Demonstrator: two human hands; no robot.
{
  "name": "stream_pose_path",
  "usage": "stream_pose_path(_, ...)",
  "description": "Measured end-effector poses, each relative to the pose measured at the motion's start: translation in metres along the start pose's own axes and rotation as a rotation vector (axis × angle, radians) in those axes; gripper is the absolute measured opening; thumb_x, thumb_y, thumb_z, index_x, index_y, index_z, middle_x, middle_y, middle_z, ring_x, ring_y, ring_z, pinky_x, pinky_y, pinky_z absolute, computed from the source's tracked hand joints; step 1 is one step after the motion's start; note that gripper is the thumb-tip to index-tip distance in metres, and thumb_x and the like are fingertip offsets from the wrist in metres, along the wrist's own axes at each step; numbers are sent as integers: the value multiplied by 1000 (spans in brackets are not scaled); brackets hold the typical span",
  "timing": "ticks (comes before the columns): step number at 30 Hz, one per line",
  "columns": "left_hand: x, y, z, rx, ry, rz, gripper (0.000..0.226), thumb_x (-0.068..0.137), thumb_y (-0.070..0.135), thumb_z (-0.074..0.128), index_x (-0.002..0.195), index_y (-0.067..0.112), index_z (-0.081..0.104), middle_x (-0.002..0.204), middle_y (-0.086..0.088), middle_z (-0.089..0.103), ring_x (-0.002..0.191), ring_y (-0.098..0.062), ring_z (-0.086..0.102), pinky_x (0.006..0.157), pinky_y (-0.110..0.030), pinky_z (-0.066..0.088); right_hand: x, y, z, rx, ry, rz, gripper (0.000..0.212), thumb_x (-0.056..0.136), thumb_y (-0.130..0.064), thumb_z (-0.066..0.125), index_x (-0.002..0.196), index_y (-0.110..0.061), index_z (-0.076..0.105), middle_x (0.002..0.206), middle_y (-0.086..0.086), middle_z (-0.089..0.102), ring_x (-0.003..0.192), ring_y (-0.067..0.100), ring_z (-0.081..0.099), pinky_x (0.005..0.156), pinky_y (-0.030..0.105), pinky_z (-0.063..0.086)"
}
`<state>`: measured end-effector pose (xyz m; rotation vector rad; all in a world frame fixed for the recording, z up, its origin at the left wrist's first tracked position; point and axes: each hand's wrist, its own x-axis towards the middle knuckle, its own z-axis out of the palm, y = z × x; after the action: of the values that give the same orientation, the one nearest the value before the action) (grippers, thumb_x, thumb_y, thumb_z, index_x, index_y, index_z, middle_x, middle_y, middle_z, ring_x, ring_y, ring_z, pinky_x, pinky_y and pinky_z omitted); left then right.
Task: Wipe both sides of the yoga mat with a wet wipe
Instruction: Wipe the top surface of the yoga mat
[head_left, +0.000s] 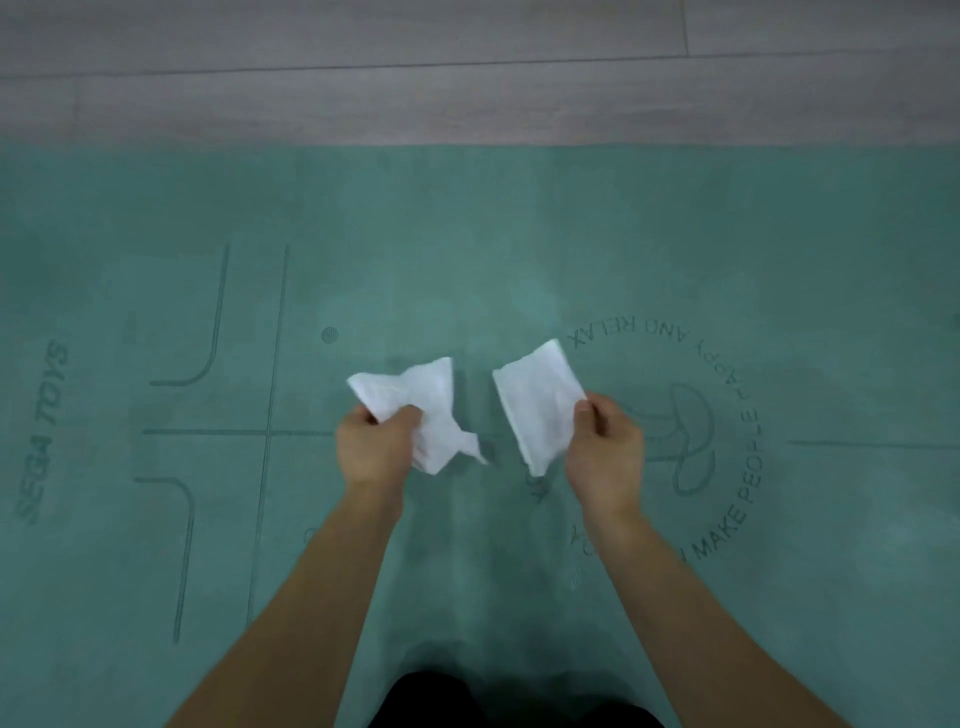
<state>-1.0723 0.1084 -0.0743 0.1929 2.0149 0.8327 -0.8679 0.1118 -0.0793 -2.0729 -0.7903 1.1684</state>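
At the bottom edge: a dark garment (514, 701) is showing between the two bare forearms, which are reaching forward over the mat.
Left hand: the left hand (371, 449) is gripping a crumpled white wipe (421, 410) — fingers curled round its lower part, the rest fanning out above and trailing down to the right.
Right hand: the right hand (605, 447) is pinching a flatter, folded white wipe (537, 402) by its right edge, thumb on top.
Between the wipes: the two are hanging apart, neither clearly touching the mat.
Yoga mat: the green yoga mat (467, 234) is lying flat under both hands — printed lines at left, a ring of lettering at right.
Far edge: grey wood-plank floor (363, 67) is running beyond the mat.
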Motion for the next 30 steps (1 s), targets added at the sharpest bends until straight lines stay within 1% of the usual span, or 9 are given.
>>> stream_pose_path(4,0,9,-12,227,143,226,25,82,16,85,94,13,64,85,1,70,88,-29,72,68,-32,51,1,-7,-9,6,63,-72,27,110,-21,49,117,-6,70,95,8,69,80,7,59,71,12,44)
stream_pose_path(7,-10,8,1,329,-180,271,38,81,26,90,105,14,62,98,-3,73,85,-23,72,71,-39,58,-14,-16,3,-21,-89,-149,25,109,-21,53,123,-16,73,108,-8,73,93,2,64,78,8,46)
stream_pose_path(11,-27,12,17,20,-647,39,35,97,-9,43,119,2,68,116,-13,75,91,-28,75,72,-42,62,-28,-21,18,150,-299,-61,4,98,-27,74,101,-27,74,91,-12,78,85,5,73,76,22,56)
stream_pose_path(14,-24,10,11,29,-607,82,51,88,-19,35,113,-1,76,113,-13,78,89,-27,72,73,-35,60,-20,-19,15,135,-275,-3,24,84,-23,87,102,-25,72,93,-3,78,87,19,75,75,31,61)
stream_pose_path(17,-14,-3,10,183,-380,224,26,91,-2,67,109,14,77,98,-4,73,86,-16,65,77,-33,56,-15,-19,9,94,-300,21,29,88,-3,75,105,-26,71,98,-7,77,91,19,73,76,26,58)
stream_pose_path(19,-13,-10,12,109,-370,117,51,76,29,88,122,19,68,108,-1,71,97,-16,69,87,-37,57,-14,-21,5,178,-370,69,32,90,3,67,110,-22,74,102,-4,79,93,17,73,82,32,57)
stream_pose_path(21,-13,-11,12,-25,-549,-104,78,74,53,86,140,18,60,129,-3,73,118,-22,71,102,-45,55,-14,-22,1,326,-411,135,29,84,0,66,104,-18,76,103,4,79,92,22,71,83,38,53)
stream_pose_path(24,-25,-8,11,-162,-871,-180,54,103,38,66,148,10,57,143,-11,66,133,-32,63,113,-52,47,-10,-20,-6,341,-424,203,26,78,-23,75,103,-17,76,104,7,80,95,26,75,85,47,57)
stream_pose_path(30,-11,-7,13,-111,-452,3,62,78,16,93,133,10,65,118,-12,78,108,-34,76,99,-56,59,9,-5,1,91,-280,96,10,96,-21,74,94,-11,75,91,5,79,86,29,75,87,52,61)
